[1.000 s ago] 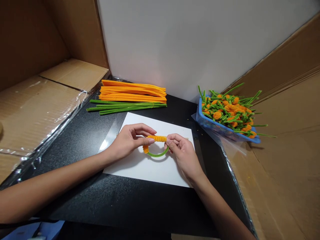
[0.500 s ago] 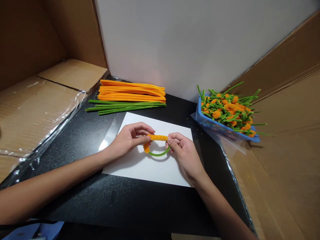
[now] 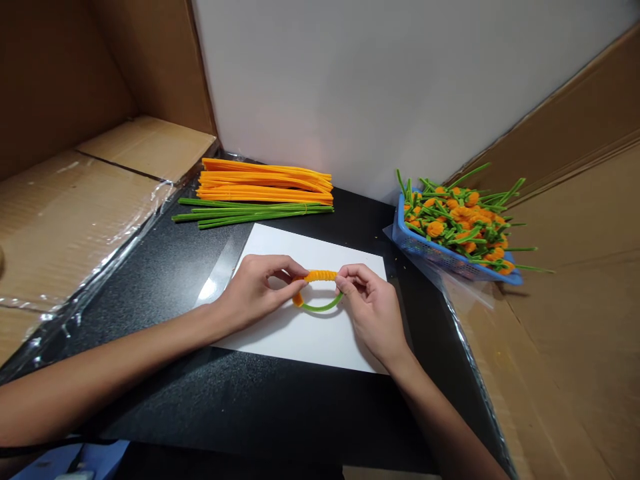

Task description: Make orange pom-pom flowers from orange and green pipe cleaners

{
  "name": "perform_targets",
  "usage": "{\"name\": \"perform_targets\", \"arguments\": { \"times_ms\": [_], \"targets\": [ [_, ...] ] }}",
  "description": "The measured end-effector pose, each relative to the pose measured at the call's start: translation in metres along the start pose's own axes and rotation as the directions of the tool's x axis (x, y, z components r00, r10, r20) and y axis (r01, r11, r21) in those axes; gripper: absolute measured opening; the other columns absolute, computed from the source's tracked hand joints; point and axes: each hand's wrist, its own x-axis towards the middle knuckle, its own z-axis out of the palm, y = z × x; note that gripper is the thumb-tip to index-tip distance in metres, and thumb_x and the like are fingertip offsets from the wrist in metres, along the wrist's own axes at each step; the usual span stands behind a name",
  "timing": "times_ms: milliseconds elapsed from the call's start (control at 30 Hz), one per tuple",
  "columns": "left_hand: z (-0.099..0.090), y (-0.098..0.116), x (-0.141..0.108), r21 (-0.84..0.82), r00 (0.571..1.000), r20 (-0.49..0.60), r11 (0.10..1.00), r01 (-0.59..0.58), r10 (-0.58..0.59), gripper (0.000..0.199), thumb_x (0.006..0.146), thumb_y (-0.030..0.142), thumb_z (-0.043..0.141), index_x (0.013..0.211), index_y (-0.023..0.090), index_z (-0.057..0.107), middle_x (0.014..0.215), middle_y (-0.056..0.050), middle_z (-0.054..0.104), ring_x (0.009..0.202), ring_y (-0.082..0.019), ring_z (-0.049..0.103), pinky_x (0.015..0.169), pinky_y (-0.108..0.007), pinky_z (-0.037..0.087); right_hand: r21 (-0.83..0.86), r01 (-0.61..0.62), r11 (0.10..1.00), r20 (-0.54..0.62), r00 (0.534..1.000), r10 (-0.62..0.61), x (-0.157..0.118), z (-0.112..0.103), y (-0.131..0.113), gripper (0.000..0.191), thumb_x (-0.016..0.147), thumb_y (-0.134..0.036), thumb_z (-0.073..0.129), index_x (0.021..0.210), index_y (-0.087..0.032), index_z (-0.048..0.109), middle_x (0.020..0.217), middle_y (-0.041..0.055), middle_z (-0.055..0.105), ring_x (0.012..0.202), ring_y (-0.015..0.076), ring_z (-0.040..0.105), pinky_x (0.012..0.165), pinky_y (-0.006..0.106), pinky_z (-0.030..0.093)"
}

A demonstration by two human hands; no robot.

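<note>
Between my hands is a ring of pipe cleaner (image 3: 321,275), held just above a white sheet of paper (image 3: 300,340). Its upper side is wrapped in a tight orange coil, and a bare green pipe cleaner curves along the bottom. My left hand (image 3: 265,287) pinches the coil's left part with thumb and forefinger; an orange end sticks out below the thumb. At the coil's right end, my right hand (image 3: 369,300) pinches the ring where orange meets green. The fingertips partly hide both ends.
Bundled orange pipe cleaners (image 3: 265,180) and green pipe cleaners (image 3: 250,215) lie at the back of the black table (image 3: 200,393). A blue basket (image 3: 435,253) at the right is heaped with orange and green pipe-cleaner pieces. Cardboard (image 3: 90,227) borders the left side.
My left thumb and forefinger have closed onto the coil's left part, from a more spread pose. The ring has shifted slightly right. My right hand keeps its pinch.
</note>
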Motion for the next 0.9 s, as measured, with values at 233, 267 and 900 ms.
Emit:
{"name": "perform_targets", "arguments": {
  "times_ms": [233,267,900],
  "targets": [
    [0.0002,0.0023,0.0004,0.026,0.992,-0.051,0.993,-0.114,0.115,0.004,0.083,0.017,0.069,0.084,0.015,0.072,0.082,-0.004,0.075,0.07,-0.013,0.069,0.07,-0.023,0.055,0.081,-0.031,0.996,0.028,0.999,0.029,0.0012,-0.0004,-0.0027,0.014,0.088,-0.029,0.064,0.083,-0.017,0.065,0.071,0.0,0.061,0.067,0.0142,0.056,0.064,0.025,0.04],
    [0.0003,0.0024,0.0005,0.029,0.99,-0.056,0.992,-0.126,0.127,0.003,0.082,0.017,0.069,0.084,0.015,0.072,0.082,-0.004,0.075,0.07,-0.012,0.068,0.07,-0.023,0.055,0.09,-0.038,0.995,0.031,0.999,0.035,0.0012,-0.0005,-0.0027,0.014,0.088,-0.03,0.064,0.083,-0.017,0.065,0.07,0.0001,0.062,0.067,0.0143,0.056,0.064,0.025,0.041],
    [-0.0028,0.005,0.0036,-0.034,0.991,-0.129,0.999,-0.035,0.031,0.006,0.081,0.025,0.073,0.079,0.02,0.076,0.088,-0.005,0.077,0.086,-0.019,0.07,0.08,-0.03,0.055,0.144,-0.088,0.986,0.068,0.995,0.078,0.003,-0.0017,-0.0035,0.015,0.086,-0.031,0.065,0.085,-0.017,0.066,0.074,0.0021,0.067,0.071,0.016,0.062,0.068,0.027,0.047]
  ]
}}
